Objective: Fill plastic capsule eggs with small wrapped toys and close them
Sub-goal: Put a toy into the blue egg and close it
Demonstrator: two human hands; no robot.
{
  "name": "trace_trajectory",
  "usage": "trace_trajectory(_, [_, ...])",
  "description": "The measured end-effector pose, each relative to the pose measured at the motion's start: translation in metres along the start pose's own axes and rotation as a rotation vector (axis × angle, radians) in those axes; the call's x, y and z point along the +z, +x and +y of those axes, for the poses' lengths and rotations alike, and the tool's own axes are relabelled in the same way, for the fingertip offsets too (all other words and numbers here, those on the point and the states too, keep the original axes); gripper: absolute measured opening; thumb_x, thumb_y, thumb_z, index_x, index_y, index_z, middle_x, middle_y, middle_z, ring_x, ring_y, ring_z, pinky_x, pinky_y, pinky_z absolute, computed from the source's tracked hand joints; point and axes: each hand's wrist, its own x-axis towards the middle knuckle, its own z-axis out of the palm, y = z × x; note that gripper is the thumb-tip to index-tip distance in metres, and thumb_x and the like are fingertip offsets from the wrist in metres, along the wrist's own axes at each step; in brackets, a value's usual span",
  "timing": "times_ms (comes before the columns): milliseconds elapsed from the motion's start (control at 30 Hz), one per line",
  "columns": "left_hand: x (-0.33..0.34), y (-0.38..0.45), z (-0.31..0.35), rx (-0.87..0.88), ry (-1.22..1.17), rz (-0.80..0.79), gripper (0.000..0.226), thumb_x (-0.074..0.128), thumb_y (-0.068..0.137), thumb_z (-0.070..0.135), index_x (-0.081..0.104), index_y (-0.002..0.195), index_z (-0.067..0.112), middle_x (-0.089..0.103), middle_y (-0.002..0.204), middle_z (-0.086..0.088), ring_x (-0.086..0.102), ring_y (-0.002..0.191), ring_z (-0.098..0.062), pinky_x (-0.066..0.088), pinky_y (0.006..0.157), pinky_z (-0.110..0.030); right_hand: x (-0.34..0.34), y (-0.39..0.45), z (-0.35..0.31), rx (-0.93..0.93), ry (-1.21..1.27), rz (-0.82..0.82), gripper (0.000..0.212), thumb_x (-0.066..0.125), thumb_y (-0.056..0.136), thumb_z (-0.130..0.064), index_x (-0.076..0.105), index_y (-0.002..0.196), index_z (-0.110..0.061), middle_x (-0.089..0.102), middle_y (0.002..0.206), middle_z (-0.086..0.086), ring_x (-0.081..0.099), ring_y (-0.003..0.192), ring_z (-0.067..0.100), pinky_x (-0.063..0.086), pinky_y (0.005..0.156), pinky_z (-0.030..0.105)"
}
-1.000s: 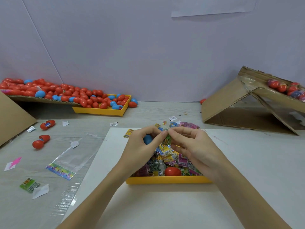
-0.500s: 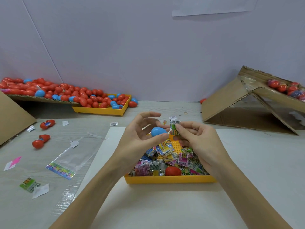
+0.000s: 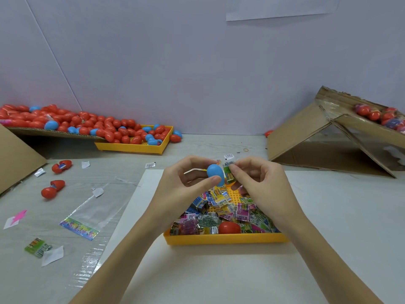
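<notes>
My left hand point(image 3: 185, 185) pinches a blue capsule egg half point(image 3: 214, 174) between thumb and fingers, above the yellow tray point(image 3: 225, 238). My right hand point(image 3: 260, 183) pinches a small green wrapped toy point(image 3: 229, 174) right against the blue half's open side. The tray holds several colourful wrapped toys point(image 3: 221, 207) and one red egg piece point(image 3: 229, 227) near its front edge. Whether the toy is partly inside the blue half I cannot tell.
At the back left a cardboard ramp and a second yellow tray point(image 3: 133, 147) hold several red and blue eggs. Two open red eggs point(image 3: 61, 166) point(image 3: 52, 189) and an empty clear bag point(image 3: 87, 216) lie on the left. A cardboard ramp point(image 3: 306, 137) with eggs stands at the right.
Both hands have lifted from the toy pile. The left hand has brought the blue egg half into view and the right hand has brought the green wrapped toy up against it.
</notes>
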Motion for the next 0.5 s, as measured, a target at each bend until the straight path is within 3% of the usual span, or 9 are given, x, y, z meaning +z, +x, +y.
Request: trace_trajectory(500, [-0.0008,0.0022,-0.0022,-0.036,0.027,0.021,0.038,0.076,0.079,0.039,0.071,0.115,0.028,0.075,0.110,0.016,0.073,0.104,-0.009,0.057,0.082,-0.017,0.0009,0.0000,0.0010,-0.005,-0.052,-0.011,0.014,0.067,0.098,-0.024,0.075,0.106,-0.017,0.080,0.084,-0.002,0.076,0.072,0.010,0.056,0.063,0.018])
